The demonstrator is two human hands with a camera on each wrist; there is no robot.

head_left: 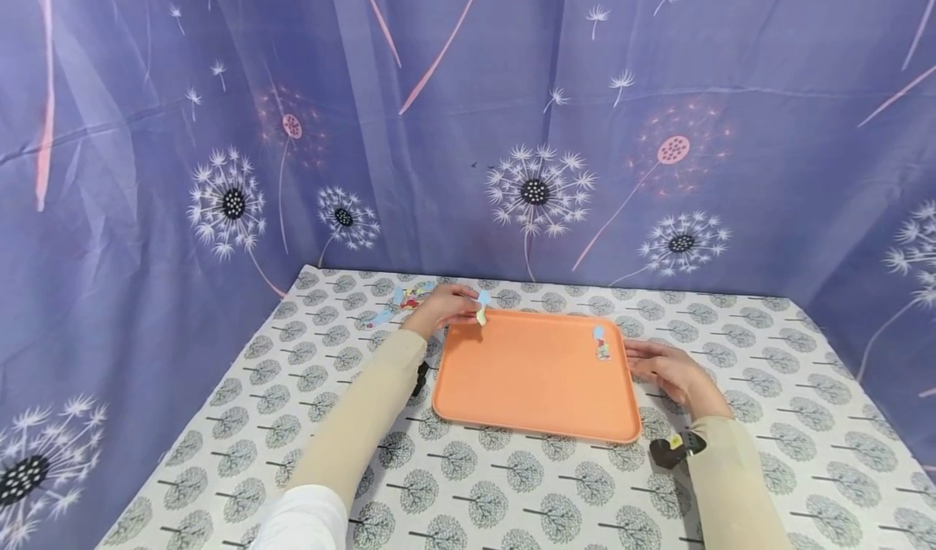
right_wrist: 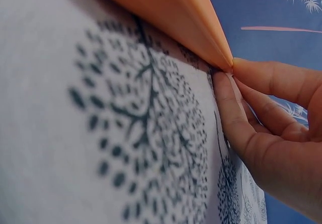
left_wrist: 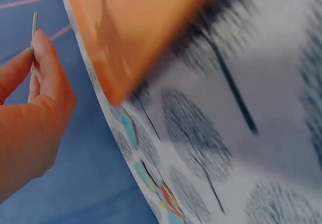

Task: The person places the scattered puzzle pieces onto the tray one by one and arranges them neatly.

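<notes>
My left hand (head_left: 449, 306) pinches a small flat puzzle piece (head_left: 483, 306), pale blue and yellow, over the far left corner of an orange tray (head_left: 537, 379). Seen edge-on in the left wrist view, the thin piece (left_wrist: 34, 30) stands up between thumb and fingertips. On the tray's far right part lies another puzzle piece (head_left: 602, 344), coloured blue, red and yellow. My right hand (head_left: 669, 371) is at the tray's right side. In the right wrist view its thumb and forefinger pinch the tray's rim (right_wrist: 224, 58).
Several colourful puzzle pieces (head_left: 409, 296) lie on the tree-patterned tablecloth (head_left: 417, 485), left of the tray and behind the left forearm. A purple-blue dandelion-print curtain (head_left: 439, 168) hangs behind the table and along both sides. A black wrist device (head_left: 676, 448) sits on the right wrist.
</notes>
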